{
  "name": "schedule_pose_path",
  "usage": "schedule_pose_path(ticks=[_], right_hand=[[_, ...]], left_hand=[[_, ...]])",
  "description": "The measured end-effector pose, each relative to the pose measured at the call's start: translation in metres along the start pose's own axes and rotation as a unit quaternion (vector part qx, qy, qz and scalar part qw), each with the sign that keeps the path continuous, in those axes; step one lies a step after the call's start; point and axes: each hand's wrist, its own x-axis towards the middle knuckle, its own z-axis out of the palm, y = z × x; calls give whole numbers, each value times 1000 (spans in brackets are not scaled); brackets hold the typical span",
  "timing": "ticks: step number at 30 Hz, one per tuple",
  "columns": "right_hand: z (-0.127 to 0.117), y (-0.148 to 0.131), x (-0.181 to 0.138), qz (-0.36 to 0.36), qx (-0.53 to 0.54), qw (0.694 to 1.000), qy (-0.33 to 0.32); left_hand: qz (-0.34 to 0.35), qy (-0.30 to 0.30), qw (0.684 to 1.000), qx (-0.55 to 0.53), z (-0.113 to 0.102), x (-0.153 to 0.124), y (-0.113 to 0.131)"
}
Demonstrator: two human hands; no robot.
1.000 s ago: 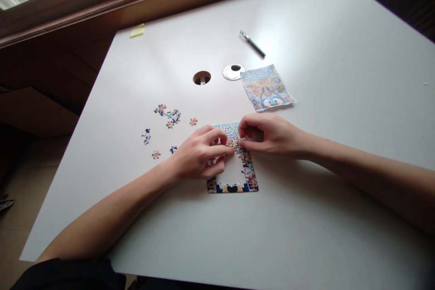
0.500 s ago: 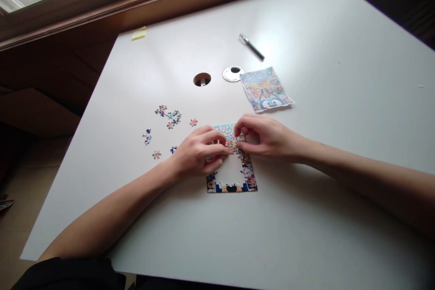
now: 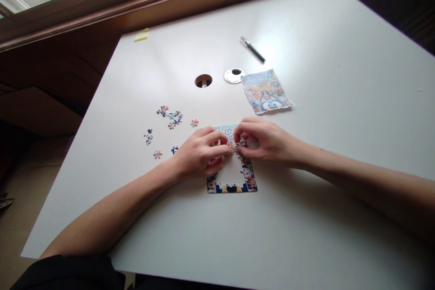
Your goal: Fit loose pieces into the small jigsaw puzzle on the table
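Note:
A small, partly built jigsaw puzzle (image 3: 233,181) lies on the white table (image 3: 306,217) with a bare gap in its middle. My left hand (image 3: 199,154) rests on the puzzle's left side, fingers curled and pinched at its upper middle. My right hand (image 3: 265,140) comes in from the right, fingers also curled and pinching at the same spot. The fingertips of both hands nearly meet over a small puzzle piece (image 3: 234,146). Which hand grips the piece I cannot make out.
Several loose puzzle pieces (image 3: 170,118) lie left of the hands. A printed reference picture (image 3: 267,91) lies behind the puzzle. Further back are a pen (image 3: 252,49), a round cable hole (image 3: 203,81), its loose cap (image 3: 234,75) and a yellow sticky note (image 3: 142,35).
My right hand has slid a little left and lower onto the puzzle's upper middle, closing the gap to my left hand. The left hand has hardly moved.

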Motion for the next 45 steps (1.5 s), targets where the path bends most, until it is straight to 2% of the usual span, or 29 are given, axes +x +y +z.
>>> schedule_pose_path(ticks=[8, 11, 13, 16, 18, 20, 24, 25, 29, 31, 33, 36, 45], right_hand=[[-2, -3, -2, 15, 1, 1000, -4], [-1, -3, -2, 8, 1, 1000, -9], [0, -3, -2, 9, -3, 1000, -14], [-1, -4, -2, 14, -9, 1000, -11], [-1, -5, -2, 12, -11, 1000, -9], [-1, -5, -2, 8, -13, 1000, -10], [0, -5, -3, 9, -15, 1000, -10], [0, -4, -3, 11, -15, 1000, -9], [1, -4, -2, 3, -8, 1000, -5], [1, -4, -2, -6, -9, 1000, 0], [1, -3, -2, -5, -17, 1000, 1], [1, 0, -2, -11, -27, 1000, -2], [3, 2, -3, -17, -23, 1000, -3]], left_hand=[[-18, -4, 1000, -7, 2, 0, 0], [-19, 24, 998, -54, -1, 0, -2], [-32, 76, 993, -87, -12, 2, -3], [-89, 150, 981, -90, -40, 0, -5], [-113, 179, 975, -71, -59, -8, -7], [-108, 180, 977, -23, -70, -22, -8], [-111, 147, 981, 54, -61, -49, -2], [-106, 118, 985, 60, -55, -51, 2], [-53, -73, 994, 66, -33, -42, 21], [-21, -122, 991, 59, -26, -35, 26], [-12, -140, 989, 54, -21, -32, 26], [-23, -135, 989, 54, -16, -35, 24], [-44, -148, 987, 50, -15, -32, 24]])
